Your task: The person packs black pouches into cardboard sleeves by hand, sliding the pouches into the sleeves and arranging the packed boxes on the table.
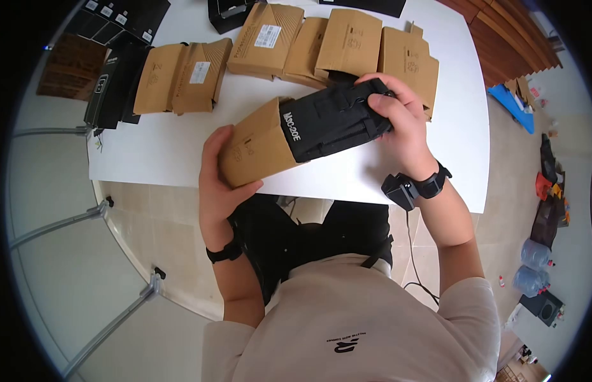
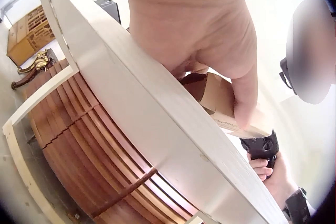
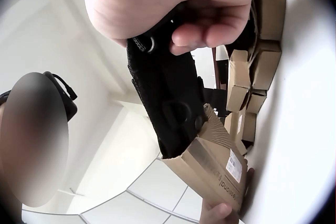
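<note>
A black fabric pouch (image 1: 328, 118) marked MSC-20E sits partly inside the open end of a brown cardboard box (image 1: 257, 146), its outer part sticking out. The left hand (image 1: 221, 178) grips the box around its far end, fingers and thumb on opposite sides. At the pouch's outer end, the right hand (image 1: 404, 118) pinches it with thumb and curled fingers. In the right wrist view the pouch (image 3: 168, 87) runs down into the box (image 3: 210, 169), which bears a white label. The left wrist view shows the box (image 2: 220, 103) under the left hand (image 2: 199, 40).
Several brown boxes (image 1: 350, 41) lie across the back of the white table (image 1: 149, 153). Black boxes (image 1: 108, 89) stand at the back left. The table's front edge is just in front of the person. A cable (image 1: 410, 254) hangs from the right wrist device.
</note>
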Motion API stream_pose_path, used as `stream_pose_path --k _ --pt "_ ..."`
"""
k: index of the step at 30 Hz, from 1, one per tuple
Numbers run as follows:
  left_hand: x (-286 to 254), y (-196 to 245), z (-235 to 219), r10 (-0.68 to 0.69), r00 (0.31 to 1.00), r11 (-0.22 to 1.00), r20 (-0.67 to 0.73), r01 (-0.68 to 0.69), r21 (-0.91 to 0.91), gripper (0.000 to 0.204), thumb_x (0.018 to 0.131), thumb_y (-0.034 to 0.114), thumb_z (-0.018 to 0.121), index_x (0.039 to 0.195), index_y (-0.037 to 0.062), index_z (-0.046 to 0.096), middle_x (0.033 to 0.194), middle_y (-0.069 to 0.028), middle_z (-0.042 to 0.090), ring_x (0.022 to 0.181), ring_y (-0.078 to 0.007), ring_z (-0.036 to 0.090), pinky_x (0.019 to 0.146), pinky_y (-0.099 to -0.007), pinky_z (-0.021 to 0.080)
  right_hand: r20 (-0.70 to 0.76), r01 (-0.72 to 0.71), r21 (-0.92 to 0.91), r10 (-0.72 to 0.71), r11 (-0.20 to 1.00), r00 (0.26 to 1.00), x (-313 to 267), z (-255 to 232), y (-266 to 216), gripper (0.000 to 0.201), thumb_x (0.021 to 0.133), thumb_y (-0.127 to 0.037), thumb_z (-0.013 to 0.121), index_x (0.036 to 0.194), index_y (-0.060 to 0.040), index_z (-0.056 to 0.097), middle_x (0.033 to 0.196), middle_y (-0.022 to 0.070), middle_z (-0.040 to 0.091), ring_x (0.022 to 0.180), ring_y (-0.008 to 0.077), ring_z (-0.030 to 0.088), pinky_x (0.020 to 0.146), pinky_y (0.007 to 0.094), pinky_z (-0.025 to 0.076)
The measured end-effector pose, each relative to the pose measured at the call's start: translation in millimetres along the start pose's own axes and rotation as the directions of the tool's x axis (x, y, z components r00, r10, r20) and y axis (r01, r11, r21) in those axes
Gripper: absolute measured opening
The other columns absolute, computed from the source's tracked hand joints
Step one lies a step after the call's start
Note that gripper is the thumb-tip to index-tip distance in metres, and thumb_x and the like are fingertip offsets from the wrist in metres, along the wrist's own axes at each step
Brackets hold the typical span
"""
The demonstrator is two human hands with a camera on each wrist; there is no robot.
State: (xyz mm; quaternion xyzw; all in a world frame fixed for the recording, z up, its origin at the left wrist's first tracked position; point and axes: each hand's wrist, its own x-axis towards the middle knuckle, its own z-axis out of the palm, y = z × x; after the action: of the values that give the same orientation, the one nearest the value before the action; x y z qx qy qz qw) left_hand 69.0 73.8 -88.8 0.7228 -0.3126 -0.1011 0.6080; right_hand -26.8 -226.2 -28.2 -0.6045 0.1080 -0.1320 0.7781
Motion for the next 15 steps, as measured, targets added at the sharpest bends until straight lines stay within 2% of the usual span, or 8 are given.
stream_pose_path --k 4,5,6,7,9,11,13,15 --pt "-0.1 5.3 3.7 0.028 0.999 1.000 -0.016 -0.028 0.001 0.087 0.059 0.008 0.083 0.138 0.0036 0.045 0.141 -0.0141 0.043 0.131 -0.0294 0.043 0.109 -0.0394 0.035 0.000 0.006 -0.045 -0.006 0.999 1.000 -2.2 1.0 -2.0 0.019 0.087 -0.010 0.060 0.104 -0.0038 0.067 0.072 -0.0025 0.061 0.054 0.0029 0.049 0.047 0.0187 0.038" --pt "1.6 6.5 4.0 0.071 0.998 0.992 -0.002 -0.070 0.106 0.085 0.060 0.010 0.083 0.137 0.0042 0.047 0.140 -0.0144 0.044 0.129 -0.0304 0.044 0.108 -0.0400 0.037 0.002 0.002 -0.049 -0.001 0.999 1.000 -3.4 1.4 -1.3 0.019 0.087 -0.010 0.060 0.104 -0.0038 0.067 0.072 -0.0025 0.061 0.054 0.0029 0.049 0.047 0.0187 0.038" --pt "3.2 7.4 4.2 0.112 0.994 0.971 0.017 -0.113 0.211 0.083 0.060 0.012 0.083 0.135 0.0049 0.049 0.139 -0.0147 0.045 0.128 -0.0313 0.046 0.107 -0.0406 0.038 0.013 0.050 -0.134 -0.049 0.990 0.999 -4.2 1.9 0.0 0.018 0.087 -0.009 0.061 0.104 -0.0042 0.067 0.073 -0.0028 0.061 0.056 0.0030 0.050 0.048 0.0188 0.039" --pt "3.7 8.5 5.9 0.111 0.994 0.971 0.014 -0.112 0.210 0.083 0.060 0.012 0.083 0.135 0.0049 0.049 0.139 -0.0147 0.045 0.128 -0.0313 0.046 0.107 -0.0406 0.038 0.030 0.100 -0.217 -0.096 0.971 0.995 -4.8 2.5 1.7 0.018 0.086 -0.008 0.062 0.104 -0.0046 0.067 0.073 -0.0032 0.061 0.057 0.0032 0.051 0.050 0.0189 0.040" --pt "4.4 10.7 10.3 0.148 0.986 0.932 0.081 -0.166 0.321 0.080 0.060 0.014 0.083 0.133 0.0061 0.052 0.138 -0.0149 0.047 0.125 -0.0326 0.047 0.104 -0.0415 0.041 0.078 0.150 -0.246 -0.135 0.958 0.988 -5.0 6.2 10.0 0.020 0.087 -0.009 0.064 0.106 -0.0051 0.065 0.078 -0.0027 0.061 0.059 0.0036 0.051 0.051 0.0193 0.041" --pt "3.7 11.2 11.1 0.149 0.986 0.925 0.072 -0.165 0.341 0.079 0.059 0.015 0.083 0.132 0.0063 0.053 0.137 -0.0146 0.047 0.125 -0.0327 0.047 0.103 -0.0416 0.042 0.124 0.204 -0.272 -0.176 0.940 0.977 -6.0 10.5 17.5 0.022 0.088 -0.010 0.065 0.109 -0.0055 0.064 0.082 -0.0022 0.062 0.061 0.0040 0.052 0.053 0.0197 0.042" --pt "4.9 11.7 12.0 0.165 0.984 0.915 0.064 -0.177 0.362 0.079 0.059 0.015 0.084 0.131 0.0064 0.054 0.137 -0.0144 0.047 0.124 -0.0327 0.048 0.103 -0.0417 0.042 0.191 0.032 -0.240 0.015 0.970 0.981 -8.4 13.5 20.1 0.030 0.091 -0.016 0.065 0.118 -0.0058 0.058 0.091 -0.0008 0.062 0.064 0.0052 0.053 0.056 0.0206 0.044" --pt "2.9 10.3 11.4 0.148 0.988 0.930 0.049 -0.156 0.333 0.081 0.060 0.014 0.082 0.134 0.0035 0.050 0.137 -0.0151 0.047 0.126 -0.0308 0.047 0.106 -0.0397 0.038 0.335 -0.002 -0.208 0.073 0.978 0.939 -10.6 13.4 22.0 0.043 0.095 -0.020 0.060 0.133 -0.0077 0.045 0.092 0.0015 0.060 0.065 0.0066 0.054 0.058 0.0213 0.045"
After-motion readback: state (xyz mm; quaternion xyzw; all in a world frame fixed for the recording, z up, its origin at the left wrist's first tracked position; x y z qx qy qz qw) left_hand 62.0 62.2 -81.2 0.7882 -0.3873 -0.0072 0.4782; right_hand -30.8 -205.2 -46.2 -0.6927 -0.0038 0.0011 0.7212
